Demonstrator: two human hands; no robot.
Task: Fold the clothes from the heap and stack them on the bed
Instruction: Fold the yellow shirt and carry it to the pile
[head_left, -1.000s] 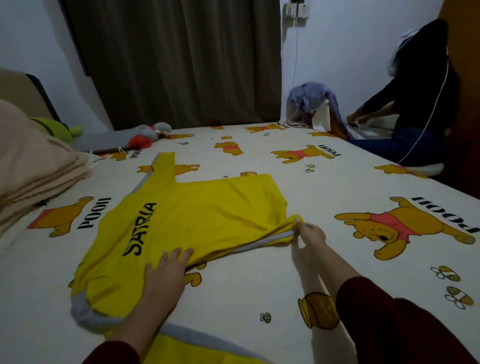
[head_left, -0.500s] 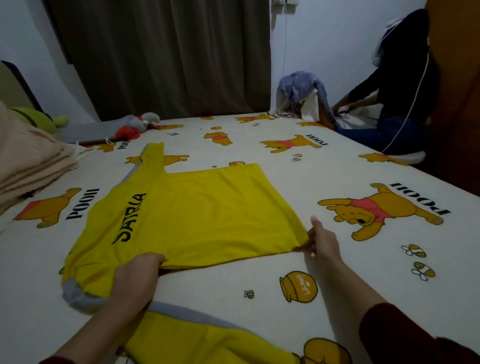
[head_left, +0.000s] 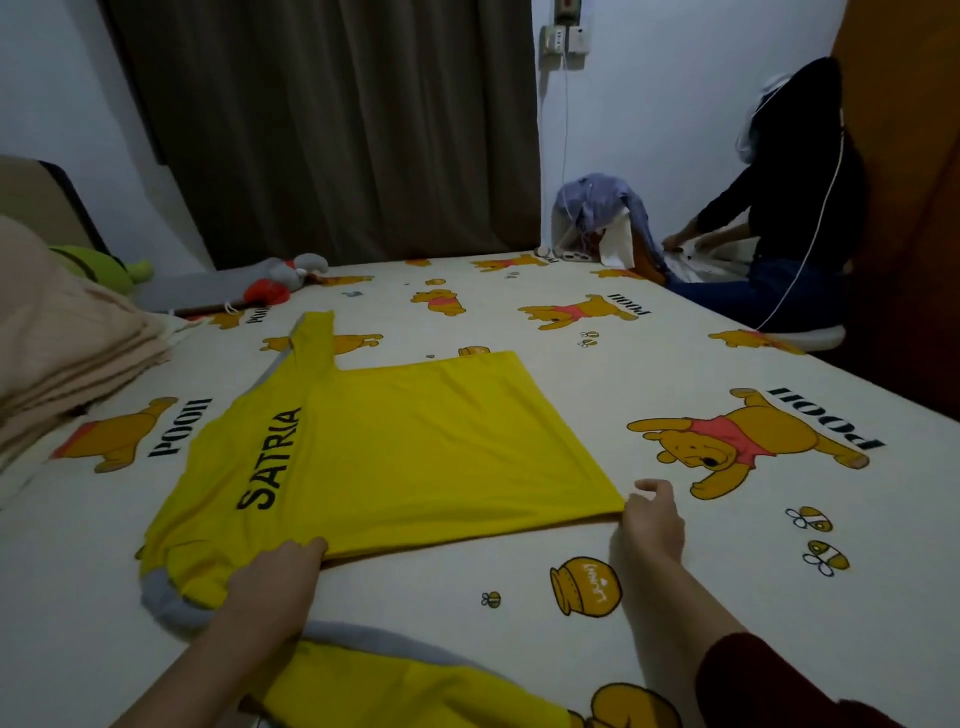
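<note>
So your yellow shirt lies flat on the bed, long axis left-right; left hand pinches its near edge, right hand at the near-right corner, grip unclear.

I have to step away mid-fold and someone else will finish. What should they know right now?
Left hand grips the yellow shirt at its near edge, by the shoulder. Right hand touches the hem corner; whether it pinches is unclear.
Shirt lies on the bed, one side folded over, far sleeve sticking out.
Folded beige stack sits at left.
Left: finish folding, stack it.
</note>
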